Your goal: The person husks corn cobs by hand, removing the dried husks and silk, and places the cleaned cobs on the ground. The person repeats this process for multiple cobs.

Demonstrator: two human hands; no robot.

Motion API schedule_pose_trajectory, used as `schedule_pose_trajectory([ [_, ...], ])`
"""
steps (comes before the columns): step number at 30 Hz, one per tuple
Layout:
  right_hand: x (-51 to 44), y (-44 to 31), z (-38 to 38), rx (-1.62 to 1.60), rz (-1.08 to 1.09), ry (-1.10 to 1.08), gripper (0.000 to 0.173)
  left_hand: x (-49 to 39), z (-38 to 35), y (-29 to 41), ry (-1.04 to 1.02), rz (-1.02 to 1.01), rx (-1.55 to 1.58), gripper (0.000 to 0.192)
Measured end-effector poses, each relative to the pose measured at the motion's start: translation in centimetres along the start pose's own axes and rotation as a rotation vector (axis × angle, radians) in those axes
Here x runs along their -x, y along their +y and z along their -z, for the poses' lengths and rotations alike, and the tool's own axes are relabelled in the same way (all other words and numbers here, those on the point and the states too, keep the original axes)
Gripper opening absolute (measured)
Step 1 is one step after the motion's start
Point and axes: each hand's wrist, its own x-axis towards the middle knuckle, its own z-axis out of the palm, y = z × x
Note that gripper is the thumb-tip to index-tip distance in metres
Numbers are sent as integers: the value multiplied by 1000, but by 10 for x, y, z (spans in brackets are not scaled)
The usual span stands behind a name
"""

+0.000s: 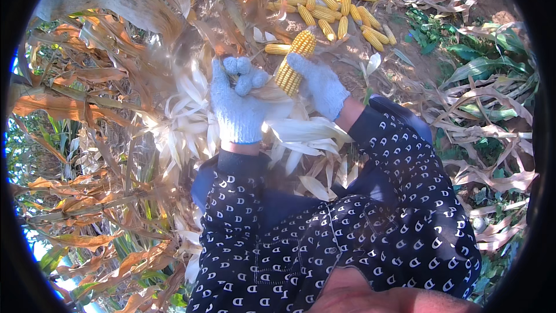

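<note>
My right hand (319, 82), in a pale knitted work glove, grips a husked ear of yellow corn (289, 79), thumb across its near side. Beside it, at the left, my gloved left hand (239, 95) has curled fingers, and a pale corn husk (278, 94) runs from them toward the ear. Whether the fingers close on the husk is not clear. Pale husks (304, 132) lie below both hands. Past the hands, a heap of husked yellow ears (325, 2) rests on the soil, and a single ear (277, 49) lies just behind the held one.
Dry corn stalks and brown leaves (104, 104) stand thickly along the left. A mass of peeled white husks (186, 117) lies beside my left hand. At the right are dry leaves (491, 108) and green weeds (423, 30). My knees are bent close beneath my forearms.
</note>
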Motion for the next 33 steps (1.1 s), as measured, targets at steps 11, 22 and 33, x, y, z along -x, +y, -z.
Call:
schedule_pose_trajectory([
  [11, -5, -79, 41, -127, 458, 296, 34, 2, 24, 40, 228, -299, -439, 36],
  [22, 9, -46, -1, 369, 557, -44, 59, 9, 30, -24, -386, -336, -1634, 81],
  [33, 20, -67, -1, 116, 349, -249, 54, 16, 68, -50, -395, 199, -1369, 42],
])
